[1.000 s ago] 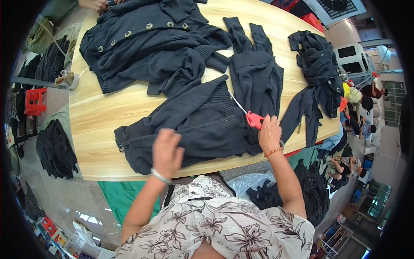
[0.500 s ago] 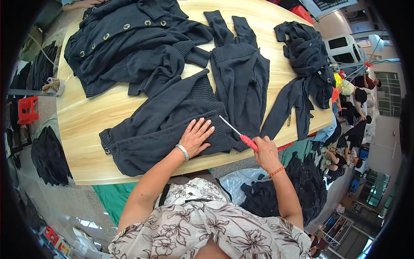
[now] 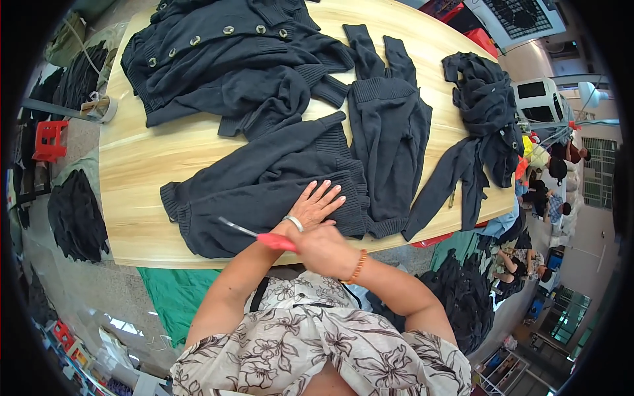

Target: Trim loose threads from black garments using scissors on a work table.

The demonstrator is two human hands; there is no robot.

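Left hand (image 3: 317, 206): fingers spread flat on dark knit sweater (image 3: 264, 185) | Right hand (image 3: 323, 251): fingers closed around red-handled scissors (image 3: 261, 236) | Sweater lies on wooden worktop (image 3: 139, 165)

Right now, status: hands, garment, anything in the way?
Left hand flat on dark sweater. Right hand grips red-handled scissors, crossing over left wrist. Other garments beside.

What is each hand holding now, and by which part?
The right hand holds red-handled scissors by the handle, blades pointing to the person's left. The left hand holds nothing; it lies flat on the dark knitted garment.
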